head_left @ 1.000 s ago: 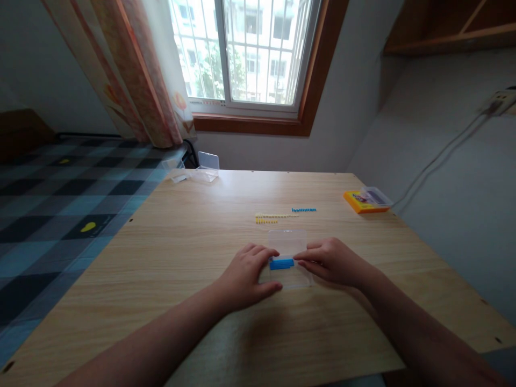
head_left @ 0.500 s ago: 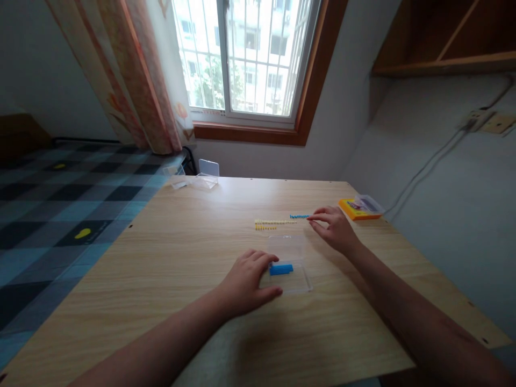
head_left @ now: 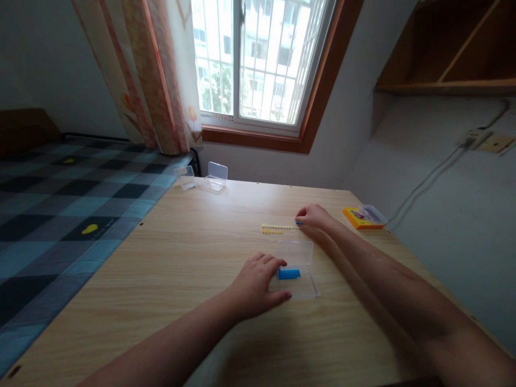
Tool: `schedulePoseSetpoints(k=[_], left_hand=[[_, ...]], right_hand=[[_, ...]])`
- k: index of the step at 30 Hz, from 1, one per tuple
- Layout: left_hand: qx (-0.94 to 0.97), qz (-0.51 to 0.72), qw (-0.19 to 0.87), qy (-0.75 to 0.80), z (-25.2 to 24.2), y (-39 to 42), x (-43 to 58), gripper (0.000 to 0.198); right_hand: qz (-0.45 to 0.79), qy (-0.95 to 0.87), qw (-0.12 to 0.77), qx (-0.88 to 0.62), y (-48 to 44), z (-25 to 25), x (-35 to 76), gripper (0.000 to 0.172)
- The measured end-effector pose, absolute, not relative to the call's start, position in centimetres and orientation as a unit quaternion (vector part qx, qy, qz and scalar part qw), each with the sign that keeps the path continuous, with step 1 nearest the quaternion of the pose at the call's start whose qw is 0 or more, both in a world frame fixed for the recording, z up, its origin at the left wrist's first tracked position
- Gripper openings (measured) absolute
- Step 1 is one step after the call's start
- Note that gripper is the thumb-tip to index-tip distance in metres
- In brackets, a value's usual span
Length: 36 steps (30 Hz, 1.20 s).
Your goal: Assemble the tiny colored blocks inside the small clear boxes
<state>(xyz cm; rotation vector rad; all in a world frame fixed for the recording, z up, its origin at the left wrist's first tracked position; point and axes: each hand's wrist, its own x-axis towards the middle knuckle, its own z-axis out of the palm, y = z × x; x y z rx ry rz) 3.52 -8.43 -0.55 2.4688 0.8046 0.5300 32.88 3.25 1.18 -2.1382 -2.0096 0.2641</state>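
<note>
A clear plastic box (head_left: 312, 287) lies with its lid raised on the wooden table, blue strips (head_left: 289, 274) inside at its left. My left hand (head_left: 258, 285) grips the box's left side, thumb at the near edge and forefinger near the hinge. Farther off, my right hand (head_left: 315, 216) has its fingers drawn together in a pinch at the small blue pieces (head_left: 299, 222), covering most of their row. Just left of and nearer than that hand run rows of small yellow pieces (head_left: 273, 229).
Two open clear boxes (head_left: 215, 180) stand at the table's far left corner. At the right edge lies a yellow-orange box (head_left: 360, 219) with a clear case on it. A checkered bed (head_left: 108, 199) adjoins the table's left side. A cable (head_left: 423, 174) hangs along the right wall.
My right hand has moved left over the blue row, its fingers closing and hiding most of it. My left hand stays at the clear box. The view has shifted slightly.
</note>
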Motion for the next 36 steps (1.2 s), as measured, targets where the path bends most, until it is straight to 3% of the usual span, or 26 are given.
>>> schedulePoseSetpoints(k=[11,21,28,31,36], left_hand=[[0.9,0.203,0.244,0.298,-1.1,-8.5,3.4,0.056],[0.903,0.193,0.242,0.298,-0.5,-8.5,3.5,0.056],[0.903,0.189,0.246,0.298,-0.2,-8.5,3.4,0.055],[0.901,0.187,0.251,0.3,-0.1,-8.5,3.4,0.055],[0.901,0.179,0.248,0.307,0.0,-8.6,3.5,0.055]], right_hand=[[0.116,-0.693,0.115,-0.703,3.4,1.4,31.8,0.027],[0.108,-0.685,0.126,-0.71,2.3,1.2,29.9,0.018],[0.091,-0.716,0.222,-0.656,-2.0,5.7,29.9,0.025],[0.134,-0.772,0.292,-0.548,-7.2,7.6,30.5,0.025],[0.252,-0.817,0.211,-0.474,-13.7,6.0,29.5,0.014]])
